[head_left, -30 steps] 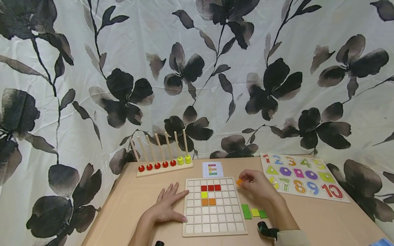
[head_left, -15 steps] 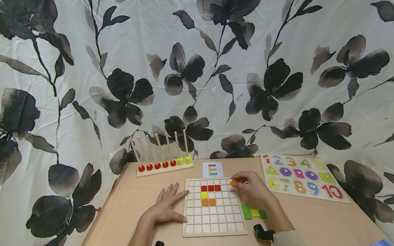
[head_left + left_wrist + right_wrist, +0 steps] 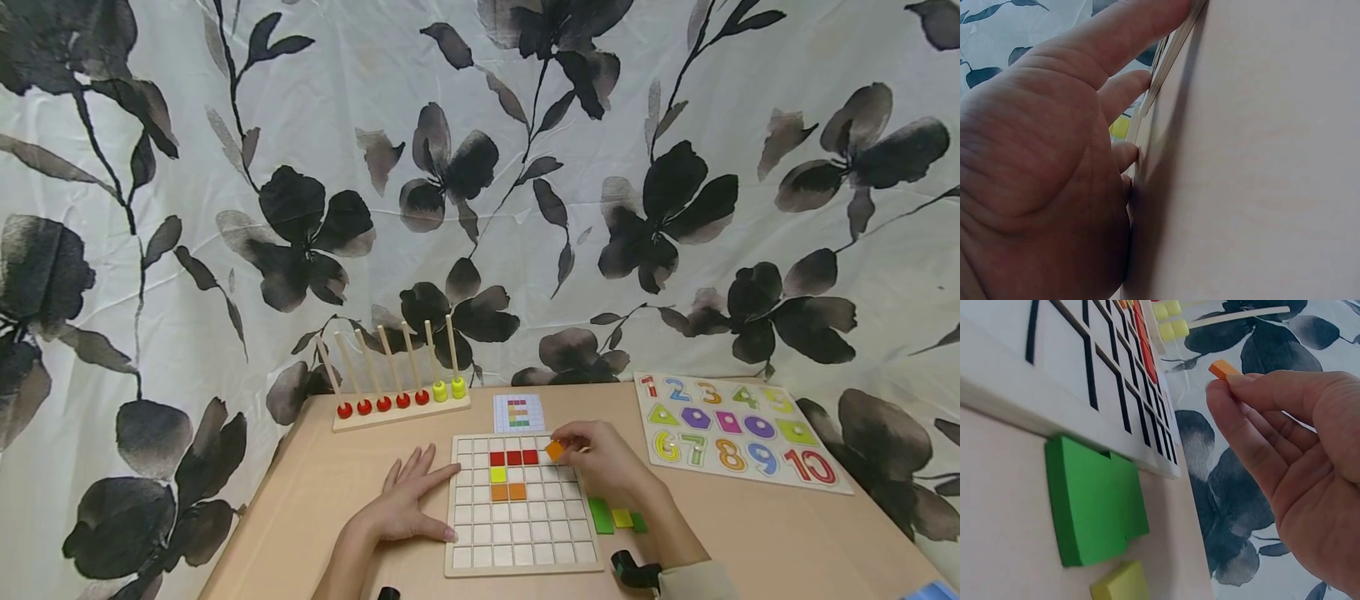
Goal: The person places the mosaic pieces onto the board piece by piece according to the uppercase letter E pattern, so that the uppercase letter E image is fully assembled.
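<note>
A wooden grid board (image 3: 540, 533) lies on the table, with three red square tiles (image 3: 513, 458), a yellow tile (image 3: 498, 475) and two orange tiles (image 3: 508, 492) in its cells. Between thumb and fingertips, my right hand (image 3: 611, 457) pinches an orange tile (image 3: 554, 450) above the board's upper right part; the right wrist view shows this tile (image 3: 1224, 369) held off the surface. My left hand (image 3: 401, 507) has its fingers spread, thumb and index finger touching the board's left edge. Beside the board's right edge lie green tiles (image 3: 600, 517) and a yellow tile (image 3: 622, 518).
A small pattern card (image 3: 517, 413) lies behind the board. At the back left stands a peg rack (image 3: 401, 410) with red and yellow-green beads. A number and shape puzzle (image 3: 735, 429) lies at the right. Floral cloth (image 3: 480, 208) hangs behind the table.
My right hand has moved left with the orange tile, from beside the board's right edge to over its upper right cells. The left hand has stayed in place.
</note>
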Demonstrator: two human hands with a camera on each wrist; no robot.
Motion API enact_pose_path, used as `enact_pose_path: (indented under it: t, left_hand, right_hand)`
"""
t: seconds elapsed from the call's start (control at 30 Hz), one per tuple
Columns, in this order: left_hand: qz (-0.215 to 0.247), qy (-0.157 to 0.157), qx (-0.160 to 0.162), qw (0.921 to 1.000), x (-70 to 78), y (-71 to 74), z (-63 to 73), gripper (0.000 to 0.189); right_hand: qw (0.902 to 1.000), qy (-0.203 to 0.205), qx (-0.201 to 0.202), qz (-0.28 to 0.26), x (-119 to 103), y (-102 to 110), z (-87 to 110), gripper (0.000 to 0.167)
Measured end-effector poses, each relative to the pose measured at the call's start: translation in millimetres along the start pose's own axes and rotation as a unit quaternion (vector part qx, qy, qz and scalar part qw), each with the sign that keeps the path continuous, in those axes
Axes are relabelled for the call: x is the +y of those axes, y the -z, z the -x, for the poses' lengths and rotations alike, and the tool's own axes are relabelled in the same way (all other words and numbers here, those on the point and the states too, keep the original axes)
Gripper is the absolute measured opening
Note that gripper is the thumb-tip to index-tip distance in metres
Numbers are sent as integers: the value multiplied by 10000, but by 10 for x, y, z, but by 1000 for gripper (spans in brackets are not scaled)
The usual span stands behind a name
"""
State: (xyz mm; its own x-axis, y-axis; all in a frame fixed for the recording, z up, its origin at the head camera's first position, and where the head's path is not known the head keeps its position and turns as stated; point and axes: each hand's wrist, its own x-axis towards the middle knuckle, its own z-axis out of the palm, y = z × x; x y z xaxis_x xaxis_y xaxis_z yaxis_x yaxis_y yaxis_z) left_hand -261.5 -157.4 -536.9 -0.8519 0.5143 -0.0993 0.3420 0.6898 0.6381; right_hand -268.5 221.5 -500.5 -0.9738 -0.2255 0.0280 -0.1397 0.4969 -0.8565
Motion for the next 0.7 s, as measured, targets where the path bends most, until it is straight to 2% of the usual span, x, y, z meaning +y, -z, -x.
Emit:
enact_pose_path:
  t: [0.27, 0.7]
  left_hand:
    - [-46, -39, 28, 10000, 10, 8, 7, 100]
    - [-54, 35, 8, 10000, -29, -5, -11, 99]
  right_hand:
    - [9982, 316, -481, 166, -20, -75, -15, 25]
    - [9912, 554, -1104, 483, -39, -165, -30, 17]
